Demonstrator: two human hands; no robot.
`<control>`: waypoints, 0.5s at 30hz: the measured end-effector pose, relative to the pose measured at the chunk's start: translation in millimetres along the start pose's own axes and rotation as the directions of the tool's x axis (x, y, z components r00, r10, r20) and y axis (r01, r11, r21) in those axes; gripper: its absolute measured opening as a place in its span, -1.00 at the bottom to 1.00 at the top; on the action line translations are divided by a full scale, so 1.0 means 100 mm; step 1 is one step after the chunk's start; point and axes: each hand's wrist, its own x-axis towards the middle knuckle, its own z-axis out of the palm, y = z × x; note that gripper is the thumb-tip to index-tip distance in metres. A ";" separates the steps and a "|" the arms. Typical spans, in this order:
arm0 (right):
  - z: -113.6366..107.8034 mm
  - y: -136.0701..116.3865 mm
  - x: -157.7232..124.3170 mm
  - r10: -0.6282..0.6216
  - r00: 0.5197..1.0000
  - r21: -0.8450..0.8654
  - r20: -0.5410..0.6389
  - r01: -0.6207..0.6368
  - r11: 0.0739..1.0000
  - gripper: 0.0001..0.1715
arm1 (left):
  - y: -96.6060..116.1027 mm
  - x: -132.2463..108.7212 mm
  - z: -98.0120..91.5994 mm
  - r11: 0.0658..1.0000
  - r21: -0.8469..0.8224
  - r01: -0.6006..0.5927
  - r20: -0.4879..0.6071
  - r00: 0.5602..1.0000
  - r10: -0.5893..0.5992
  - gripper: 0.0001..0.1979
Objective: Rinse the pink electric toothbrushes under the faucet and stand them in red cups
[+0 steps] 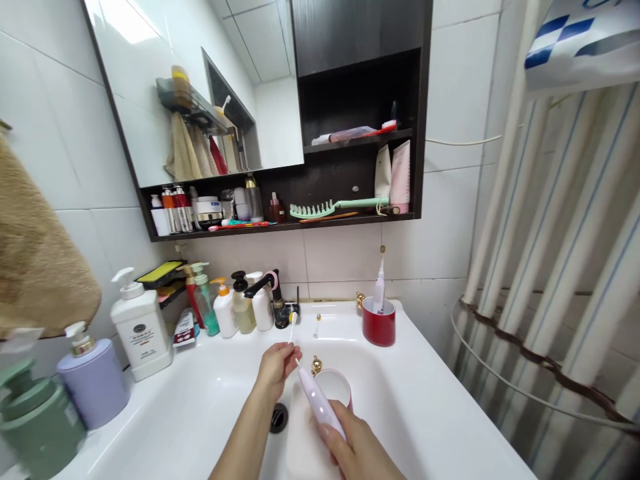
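Observation:
My left hand (277, 368) is over the sink, its fingers pinched around the lower end of a white toothbrush head (294, 321) with yellowish bristles. My right hand (353, 441) grips the pale pink electric toothbrush handle (317, 400), its thin shaft pointing up toward the left fingertips. The brush head and the handle look separate, with a small gap between them. Below the hands, inside the sink, a cup (334, 381) shows its white inside, beside a white rounded object that my right hand partly hides.
A red cup (379, 327) on the right ledge holds another electric toothbrush (380, 290). A small brush head (317, 325) lies behind the basin. The black faucet (280, 300) and several pump bottles (243, 307) line the back left. Above hangs a mirrored cabinet (360, 93).

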 end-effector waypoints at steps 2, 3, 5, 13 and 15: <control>0.02 -0.02 -0.01 0.013 1.000 0.017 0.015 -0.014 1.000 -0.74 | 0.01 -0.14 -0.03 0.956 -0.284 0.077 0.064 0.996 -0.061 -0.96; 0.04 -0.02 -0.01 0.020 1.000 0.019 0.014 -0.020 1.000 -0.75 | 0.02 -0.18 -0.05 0.895 -0.424 0.135 0.110 0.989 -0.097 -0.96; 0.06 -0.01 -0.01 0.035 0.999 0.021 0.018 -0.035 0.999 -0.78 | 0.03 -0.24 -0.06 0.758 -0.603 0.249 0.191 0.967 -0.166 -0.95; 0.07 0.06 0.02 0.073 0.997 0.001 0.002 -0.073 0.997 -0.81 | 0.03 -0.28 -0.01 0.756 -0.590 0.283 0.231 0.957 -0.177 -0.82; 0.06 0.07 0.02 0.072 0.997 0.004 0.010 -0.072 0.997 -0.80 | 0.05 -0.30 0.01 0.770 -0.578 0.269 0.231 0.959 -0.162 -0.80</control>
